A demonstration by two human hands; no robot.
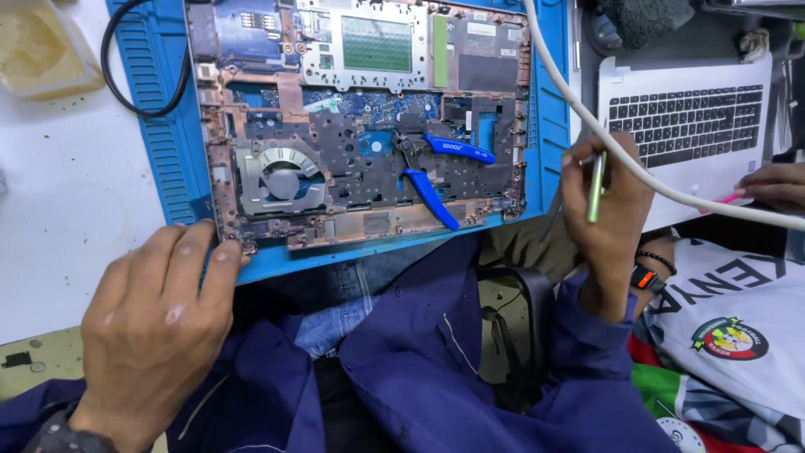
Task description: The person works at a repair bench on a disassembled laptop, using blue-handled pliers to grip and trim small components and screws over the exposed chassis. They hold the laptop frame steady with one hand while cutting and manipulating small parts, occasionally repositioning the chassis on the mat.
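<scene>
The left hand (159, 323) rests open-fingered on the opened laptop's (360, 126) near-left corner; the right hand (608, 201) grips a slim green tool (595, 186) upright, just right of it.

**Opened laptop on the mat, tool in my right hand**

My left hand (155, 323) rests at the near left corner of the opened laptop chassis (360, 126), fingers (220, 260) touching its edge and the blue ridged work mat (159, 109) under it. Fan (281, 178) sits lower left in the chassis. Blue-handled cutters (432, 168) lie on the board right of centre, handles spread. My right hand (605, 205) holds a slim green-metal tool (595, 186) upright, just off the mat's right edge. A white cable (671, 191) crosses in front of it. White laptop (683, 126) to the right, another person's hand (771, 184) on it. White bench (67, 210) left of the mat.
</scene>
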